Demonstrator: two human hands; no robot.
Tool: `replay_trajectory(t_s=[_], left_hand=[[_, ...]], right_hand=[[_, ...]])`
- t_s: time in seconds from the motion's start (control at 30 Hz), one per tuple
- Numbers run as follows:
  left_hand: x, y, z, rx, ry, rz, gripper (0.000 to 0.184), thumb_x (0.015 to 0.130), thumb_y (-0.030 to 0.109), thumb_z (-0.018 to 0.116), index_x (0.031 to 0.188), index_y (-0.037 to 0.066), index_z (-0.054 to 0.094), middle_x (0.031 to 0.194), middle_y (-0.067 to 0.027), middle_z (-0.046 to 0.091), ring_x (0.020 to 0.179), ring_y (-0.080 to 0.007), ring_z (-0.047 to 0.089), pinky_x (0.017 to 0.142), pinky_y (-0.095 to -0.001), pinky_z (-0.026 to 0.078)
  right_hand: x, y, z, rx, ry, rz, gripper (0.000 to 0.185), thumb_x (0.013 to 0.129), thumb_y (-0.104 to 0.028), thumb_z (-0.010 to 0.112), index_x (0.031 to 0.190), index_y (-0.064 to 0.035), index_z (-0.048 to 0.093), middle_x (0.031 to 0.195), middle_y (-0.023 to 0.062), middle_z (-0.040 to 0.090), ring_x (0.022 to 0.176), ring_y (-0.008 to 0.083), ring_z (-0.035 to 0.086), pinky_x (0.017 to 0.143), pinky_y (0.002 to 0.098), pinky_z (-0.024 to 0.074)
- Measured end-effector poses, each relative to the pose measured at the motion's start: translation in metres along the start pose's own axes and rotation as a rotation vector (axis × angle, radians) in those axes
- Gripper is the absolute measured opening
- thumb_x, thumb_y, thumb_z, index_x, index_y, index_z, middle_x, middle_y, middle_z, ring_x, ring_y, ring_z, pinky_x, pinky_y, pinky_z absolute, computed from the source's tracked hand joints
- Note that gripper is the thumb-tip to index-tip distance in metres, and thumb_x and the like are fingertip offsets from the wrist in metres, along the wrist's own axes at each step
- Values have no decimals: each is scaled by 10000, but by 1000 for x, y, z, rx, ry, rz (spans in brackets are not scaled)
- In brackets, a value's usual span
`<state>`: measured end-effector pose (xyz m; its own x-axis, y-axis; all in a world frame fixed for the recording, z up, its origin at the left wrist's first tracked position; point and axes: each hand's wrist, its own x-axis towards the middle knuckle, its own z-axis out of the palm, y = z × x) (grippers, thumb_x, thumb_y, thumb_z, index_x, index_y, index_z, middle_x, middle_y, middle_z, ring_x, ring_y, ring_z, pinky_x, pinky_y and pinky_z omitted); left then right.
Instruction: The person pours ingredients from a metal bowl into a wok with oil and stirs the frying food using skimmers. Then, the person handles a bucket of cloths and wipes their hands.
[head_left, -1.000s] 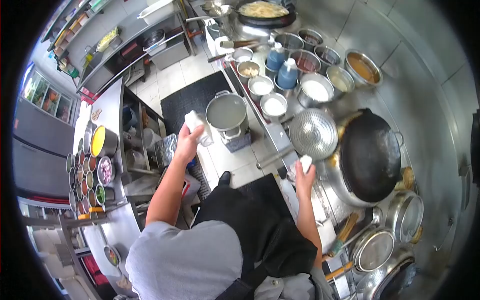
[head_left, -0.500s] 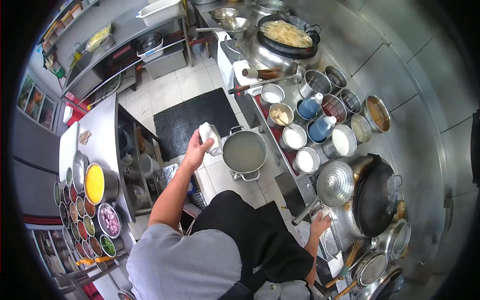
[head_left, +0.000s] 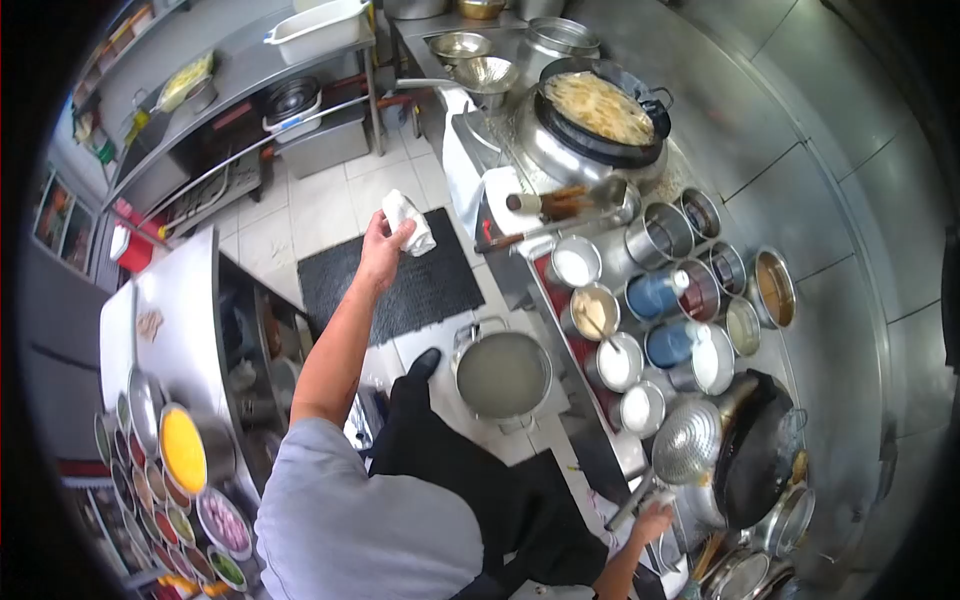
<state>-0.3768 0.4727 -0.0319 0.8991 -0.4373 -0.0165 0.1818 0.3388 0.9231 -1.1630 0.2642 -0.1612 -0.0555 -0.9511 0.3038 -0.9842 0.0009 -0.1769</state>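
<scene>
My left hand [head_left: 383, 250] is stretched forward, fingers closed round a folded white cloth [head_left: 410, 222], above the black floor mat. My right hand [head_left: 654, 521] is low at the stove's edge, fingers curled on what looks like a small white cloth [head_left: 660, 496]. Just beside it runs the handle of a perforated skimmer [head_left: 686, 443], whose round bowl rests by the near wok [head_left: 765, 455]. A large two-handled pot [head_left: 503, 376] of cloudy liquid stands low in front of me, between my arms.
Metal pots of white powder [head_left: 620, 362] and blue-filled squeeze bottles [head_left: 655, 294] line the counter at right. A far wok [head_left: 600, 108] holds pale food in liquid. Left, a steel table [head_left: 180, 300] bears several containers, one with yellow liquid [head_left: 184, 450]. A black mat [head_left: 345, 300] covers the floor.
My left hand has moved forward and up with the white cloth, away from the pot's rim. My view has shifted and a foot now shows beside the pot. My right hand stays by the skimmer's handle.
</scene>
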Motion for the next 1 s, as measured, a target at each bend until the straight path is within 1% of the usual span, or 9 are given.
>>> replay_trajectory(t_s=[0.07,0.13,0.23,0.53,0.63,0.77,0.87,0.93,1.0], left_hand=[[75,-14,-9,-68,59,-56,568,894,114,717,1365,26,411,1168,-132,603,1041,-217,613,886,-366,508],[152,-38,-22,-81,69,-49,574,895,104,711,1374,23,404,1162,-142,605,1037,-216,613,877,-368,513],[255,-65,-39,-62,125,-29,618,884,101,713,1401,17,384,1139,-162,604,1021,-217,611,853,-362,522],[505,-106,-8,489,212,210,618,811,185,772,1276,-43,435,1115,-173,610,954,-226,613,829,-339,510],[520,-85,30,471,1,210,473,850,189,733,1206,-47,529,1103,-143,655,978,-201,623,879,-341,497],[584,-137,9,774,-177,172,521,893,285,712,1293,-11,560,1104,-93,655,940,-160,607,829,-312,483],[565,-122,28,744,-155,74,592,891,351,716,1344,6,553,1144,-112,651,986,-179,608,850,-316,480],[567,-119,28,868,-161,116,651,853,369,734,1378,37,538,1213,-189,651,1115,-274,615,956,-347,459],[571,-126,22,939,-132,153,665,857,374,730,1387,30,525,1233,-199,639,1135,-278,607,962,-346,455]], right_hand=[[9,-23,-8,-2,49,53,424,885,-309,637,1038,86,637,1074,320,627,1004,465,613,856,528,481],[14,-45,-23,-55,-157,263,443,940,-298,573,1114,106,621,1134,313,625,1055,485,587,917,511,475],[21,-31,-8,-138,-136,281,425,895,-308,576,1071,67,672,962,319,670,902,478,649,790,530,496],[53,-118,-14,-101,-180,408,378,874,-220,536,1077,66,676,995,299,682,941,452,658,811,502,503],[50,-120,-8,-67,-194,446,377,870,-208,531,1084,65,676,1005,296,682,950,448,659,816,499,503],[33,-105,-17,-16,-189,497,376,864,-193,524,1094,64,675,1019,293,682,962,443,659,823,495,503],[15,-22,-13,31,-169,500,376,860,-181,519,1101,63,674,1030,290,682,971,439,659,828,491,503],[23,-41,-23,-70,-209,511,378,844,-157,515,1116,51,676,1044,272,689,980,422,663,833,480,504],[22,-45,-18,-183,-146,512,378,848,-164,512,1133,4,694,1053,243,700,970,383,676,836,457,504]])
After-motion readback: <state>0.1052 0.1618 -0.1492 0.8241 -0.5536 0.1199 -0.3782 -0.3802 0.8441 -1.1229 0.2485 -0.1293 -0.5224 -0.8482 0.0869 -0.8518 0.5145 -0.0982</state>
